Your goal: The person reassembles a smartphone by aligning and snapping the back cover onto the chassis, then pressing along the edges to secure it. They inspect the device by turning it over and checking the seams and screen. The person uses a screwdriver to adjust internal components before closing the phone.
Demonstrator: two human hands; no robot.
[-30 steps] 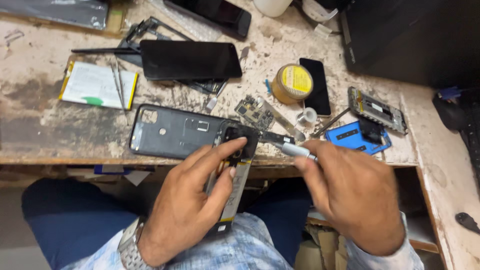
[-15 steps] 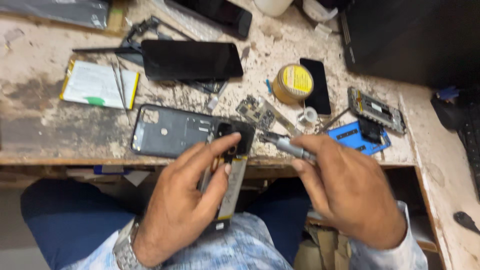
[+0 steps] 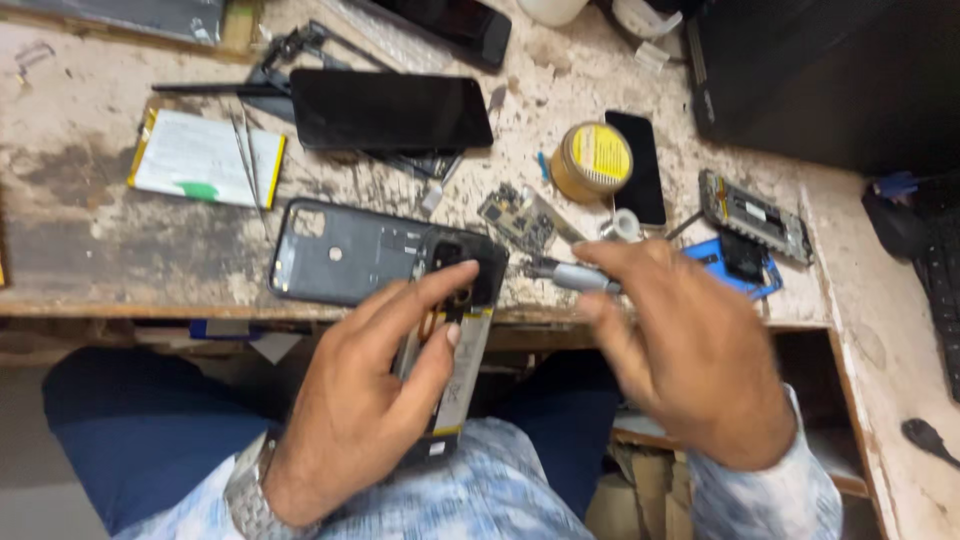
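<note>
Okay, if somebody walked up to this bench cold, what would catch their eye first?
Most likely the two hands low in the middle: the left hand grips an opened phone with its insides bare, while the right hand holds a slim grey screwdriver pointed toward it. Just beyond, a dark phone back cover lies on the worn, stained workbench. Further back sit a black phone screen and a round yellow tin.

Black phone (image 3: 392,110), round yellow tin (image 3: 592,160), grey back cover (image 3: 350,252), battery (image 3: 205,158).
</note>
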